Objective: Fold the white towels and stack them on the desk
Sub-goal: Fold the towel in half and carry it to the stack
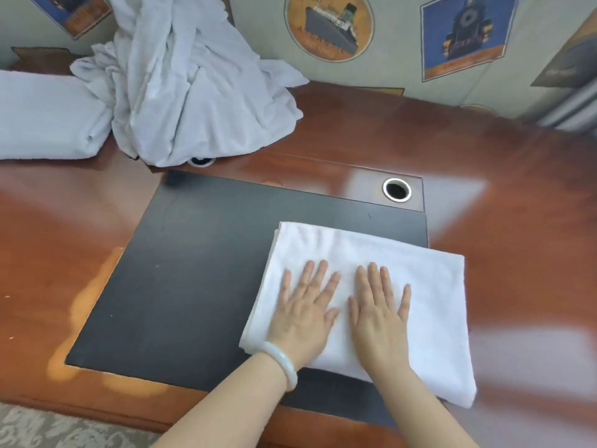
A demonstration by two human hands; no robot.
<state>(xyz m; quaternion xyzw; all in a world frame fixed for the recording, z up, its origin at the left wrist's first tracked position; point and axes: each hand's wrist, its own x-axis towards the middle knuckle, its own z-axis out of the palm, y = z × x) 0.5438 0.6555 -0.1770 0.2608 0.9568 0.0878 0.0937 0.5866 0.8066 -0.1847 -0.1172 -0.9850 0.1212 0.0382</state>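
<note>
We count three: folded towel lower right, our left hand and right hand flat on it, fingers spread; second towel and crumpled heap upper left. Glossy bench, black mat, poster wallpaper.

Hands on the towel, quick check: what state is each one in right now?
Left hand: open, fingers straight, pressing flat on the folded towel.
Right hand: open, flat on the same towel, holding nothing.

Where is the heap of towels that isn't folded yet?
In the head view, the crumpled towel heap lies at the far left of the desk against the wall, right of a folded towel and behind the black desk mat.
</note>
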